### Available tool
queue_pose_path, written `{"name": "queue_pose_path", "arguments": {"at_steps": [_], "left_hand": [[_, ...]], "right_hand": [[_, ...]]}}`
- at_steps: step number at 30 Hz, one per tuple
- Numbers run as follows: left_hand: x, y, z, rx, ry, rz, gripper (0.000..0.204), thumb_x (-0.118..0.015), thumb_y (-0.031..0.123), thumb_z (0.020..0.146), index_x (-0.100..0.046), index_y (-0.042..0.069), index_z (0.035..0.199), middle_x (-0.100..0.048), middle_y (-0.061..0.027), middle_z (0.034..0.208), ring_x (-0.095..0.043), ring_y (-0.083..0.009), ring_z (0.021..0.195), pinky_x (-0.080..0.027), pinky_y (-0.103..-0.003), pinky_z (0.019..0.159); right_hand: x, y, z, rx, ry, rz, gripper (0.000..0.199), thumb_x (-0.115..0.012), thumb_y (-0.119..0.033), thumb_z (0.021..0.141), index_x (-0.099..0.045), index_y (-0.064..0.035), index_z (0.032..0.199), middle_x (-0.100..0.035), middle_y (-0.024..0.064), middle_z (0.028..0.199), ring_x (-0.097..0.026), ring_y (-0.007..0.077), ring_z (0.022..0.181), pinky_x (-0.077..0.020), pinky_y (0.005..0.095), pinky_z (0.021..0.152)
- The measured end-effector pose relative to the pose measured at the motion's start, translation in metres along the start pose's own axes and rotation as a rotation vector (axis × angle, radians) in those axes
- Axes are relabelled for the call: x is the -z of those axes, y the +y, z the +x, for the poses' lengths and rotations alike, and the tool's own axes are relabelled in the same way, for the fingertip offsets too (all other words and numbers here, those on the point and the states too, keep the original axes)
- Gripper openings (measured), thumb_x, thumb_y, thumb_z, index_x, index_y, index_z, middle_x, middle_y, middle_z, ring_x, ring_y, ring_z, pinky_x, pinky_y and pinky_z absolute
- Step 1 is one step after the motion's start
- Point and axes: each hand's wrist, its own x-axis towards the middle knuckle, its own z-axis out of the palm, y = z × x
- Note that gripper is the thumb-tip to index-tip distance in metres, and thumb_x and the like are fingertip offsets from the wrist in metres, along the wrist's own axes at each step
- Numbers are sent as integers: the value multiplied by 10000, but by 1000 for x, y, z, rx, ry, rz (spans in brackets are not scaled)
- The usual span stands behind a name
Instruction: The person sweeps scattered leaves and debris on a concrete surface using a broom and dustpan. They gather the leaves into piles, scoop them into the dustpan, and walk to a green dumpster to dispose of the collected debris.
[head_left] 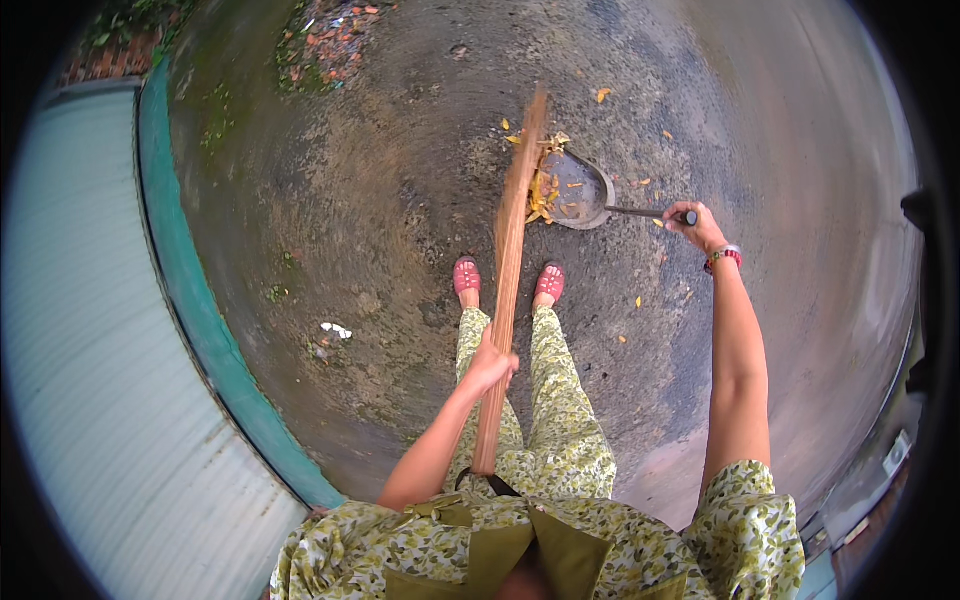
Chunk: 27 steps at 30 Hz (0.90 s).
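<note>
**Broom tip set against the dustpan mouth**

The broom (512,240) is gripped low on its handle by the left hand (490,365), fingers wrapped fully round it. Its long axis runs up and away from the body, the blurred bristle end lying at the left lip of the dustpan (578,190). The pan rests on the ground (350,200) beyond the red sandals (508,280), its thin handle closed in the right hand (695,225). Yellow leaves (540,195) are gathered at the pan's mouth.
</note>
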Motion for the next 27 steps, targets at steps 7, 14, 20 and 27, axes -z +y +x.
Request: {"name": "queue_pose_path", "arguments": {"at_steps": [7,14,20,27], "left_hand": [[-29,36,41,65,-161,-252,584,-611,-19,697,-310,72,1188,-488,-51,647,-506,-150,477,-470,-314,423],[40,51,-44,217,-238,-444,634,-621,7,720,-322,133,1264,-468,-18,654,-453,-106,491,-413,-265,424],[96,115,-23,-12,24,42,827,-589,-52,667,-224,133,1386,-506,-41,624,-493,-130,446,-434,-274,385],[91,138,130,-216,318,406,772,-573,-11,640,-261,64,1343,-580,-99,647,-574,-190,512,-484,-322,462]], "right_hand": [[-2,12,3,1,-4,68,174,-754,-71,695,-681,-79,853,-660,28,768,-615,151,787,-477,316,739],[2,16,-4,2,-31,63,174,-753,-81,694,-682,-93,853,-680,45,796,-639,197,801,-482,343,748],[1,19,-21,-47,21,127,165,-753,-87,696,-676,-78,842,-681,55,813,-640,189,814,-484,342,754],[-9,17,-33,-84,66,145,178,-758,-95,691,-675,-71,847,-677,54,814,-638,176,805,-485,321,760]]}}
